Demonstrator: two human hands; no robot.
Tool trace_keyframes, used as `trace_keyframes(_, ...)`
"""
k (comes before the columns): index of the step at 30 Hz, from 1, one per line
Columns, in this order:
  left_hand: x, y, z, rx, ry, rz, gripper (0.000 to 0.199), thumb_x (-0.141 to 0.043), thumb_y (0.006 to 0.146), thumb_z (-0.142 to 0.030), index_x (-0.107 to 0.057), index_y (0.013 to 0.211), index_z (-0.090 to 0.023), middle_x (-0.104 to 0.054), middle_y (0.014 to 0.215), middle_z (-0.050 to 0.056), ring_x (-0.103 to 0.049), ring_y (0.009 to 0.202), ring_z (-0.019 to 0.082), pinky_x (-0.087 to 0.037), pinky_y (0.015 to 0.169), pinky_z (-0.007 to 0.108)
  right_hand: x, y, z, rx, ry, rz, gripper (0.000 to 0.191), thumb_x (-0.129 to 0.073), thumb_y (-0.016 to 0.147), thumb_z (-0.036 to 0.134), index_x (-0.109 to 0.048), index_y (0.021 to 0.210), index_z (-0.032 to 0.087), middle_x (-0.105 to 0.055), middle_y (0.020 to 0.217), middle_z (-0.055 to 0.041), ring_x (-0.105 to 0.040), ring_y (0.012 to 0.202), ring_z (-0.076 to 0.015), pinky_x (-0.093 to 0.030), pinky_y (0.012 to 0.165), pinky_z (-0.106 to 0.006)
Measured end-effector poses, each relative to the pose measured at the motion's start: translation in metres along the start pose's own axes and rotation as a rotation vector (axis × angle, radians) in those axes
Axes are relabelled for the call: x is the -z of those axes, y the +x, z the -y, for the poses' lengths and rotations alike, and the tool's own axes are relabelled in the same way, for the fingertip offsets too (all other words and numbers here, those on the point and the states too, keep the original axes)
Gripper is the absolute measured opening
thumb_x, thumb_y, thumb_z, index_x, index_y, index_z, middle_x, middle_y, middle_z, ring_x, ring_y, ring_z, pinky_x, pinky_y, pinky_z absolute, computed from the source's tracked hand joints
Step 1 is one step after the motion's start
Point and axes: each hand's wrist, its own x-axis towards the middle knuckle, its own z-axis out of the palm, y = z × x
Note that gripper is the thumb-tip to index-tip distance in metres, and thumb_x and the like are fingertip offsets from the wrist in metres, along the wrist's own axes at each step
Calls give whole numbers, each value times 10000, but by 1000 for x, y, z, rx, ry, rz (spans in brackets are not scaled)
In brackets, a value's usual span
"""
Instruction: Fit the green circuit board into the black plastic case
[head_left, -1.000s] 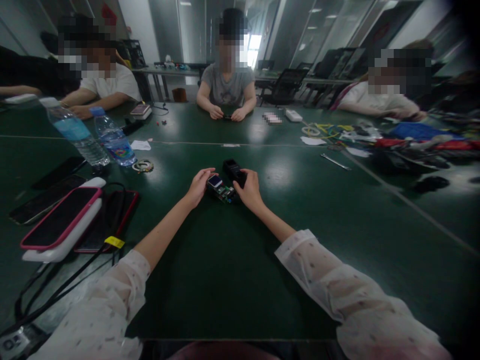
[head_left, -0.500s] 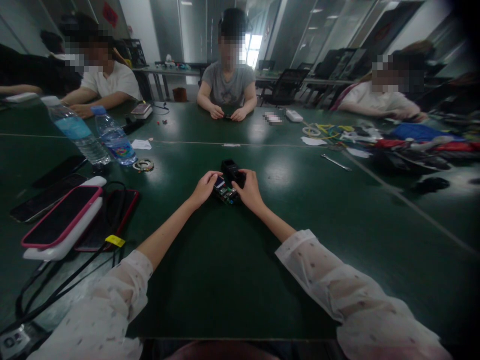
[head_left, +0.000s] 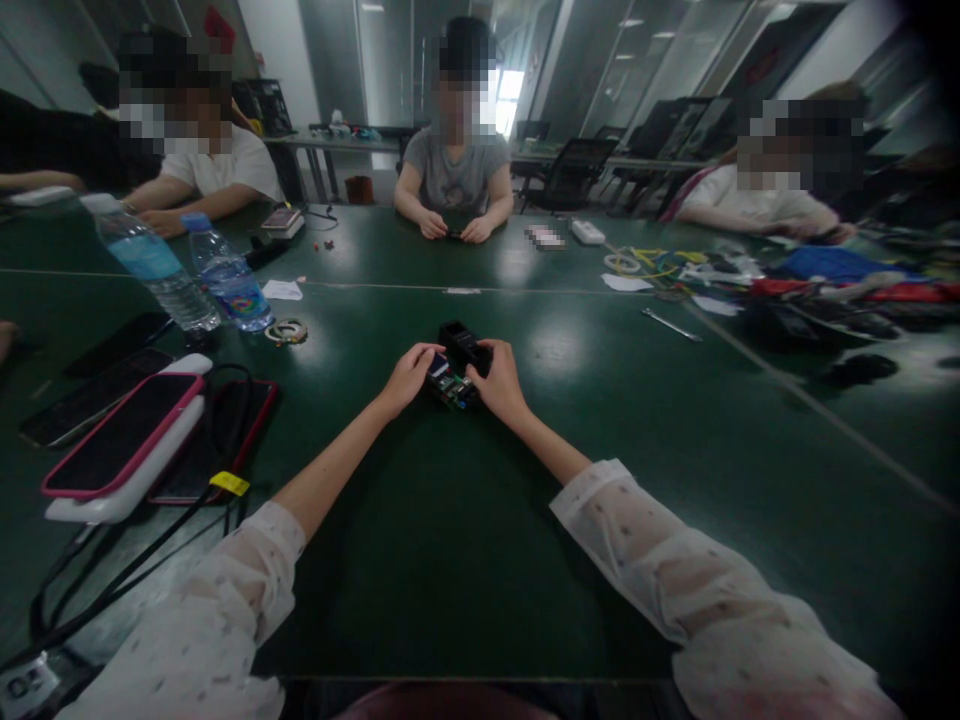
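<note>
Both hands meet around a small device at the middle of the green table point(head_left: 450, 560). My left hand point(head_left: 409, 380) grips the left edge of a circuit board point(head_left: 454, 390) that has a small screen at its upper left. My right hand point(head_left: 501, 382) is closed on a black casing point(head_left: 459, 342), which stands tilted behind and against the board. My right thumb lies near the board's right edge. The fingertips under the device are hidden.
Stacked phones point(head_left: 124, 435) and black cables lie at the left, with two water bottles point(head_left: 229, 275) behind them. A coiled ring point(head_left: 286, 332) is near the bottles. At the right are a wrench point(head_left: 671, 325) and a cable pile point(head_left: 652, 262). People sit across the table.
At the far left edge, part of another person's hand has come into view. The device has shifted very slightly to the left; my hands keep their hold.
</note>
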Motion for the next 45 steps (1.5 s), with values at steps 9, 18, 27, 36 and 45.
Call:
trace_keyframes(9,1,-2,-2,-2,17,3,301,-437,924,-384,-640,1055,-204,-653,1027,67,-597,979,204,-436,910,363,1,0,1,-15,3,9,374,-592,770,209,-489,1128,176,-512,1145,-132,-514,1094,-269,-452,951,-474)
trace_keyframes(18,1,2,4,-19,61,6,320,-420,930,-393,-629,1066,-192,-660,1029,65,-601,977,191,-438,922,358,0,0,0,-4,13,0,373,-593,763,198,-496,1123,178,-519,1135,-133,-515,1099,-277,-450,955,-474)
trace_keyframes(27,2,0,2,-8,67,21,333,-407,935,-399,-622,1080,-189,-651,1059,71,-596,995,191,-442,918,358,0,0,1,-4,14,6,368,-595,771,205,-498,1126,179,-515,1145,-139,-516,1103,-278,-456,960,-471)
trace_keyframes(36,1,1,4,3,69,16,330,-399,937,-392,-619,1080,-193,-651,1053,67,-597,992,188,-442,927,363,1,0,2,-3,6,6,361,-587,775,202,-495,1123,181,-516,1134,-139,-520,1084,-283,-454,952,-482)
trace_keyframes(45,2,0,3,-4,66,22,332,-409,933,-399,-622,1082,-192,-654,1055,68,-597,1002,191,-443,929,364,1,0,1,-11,4,18,371,-594,782,217,-498,1137,171,-513,1149,-141,-520,1089,-275,-461,950,-464)
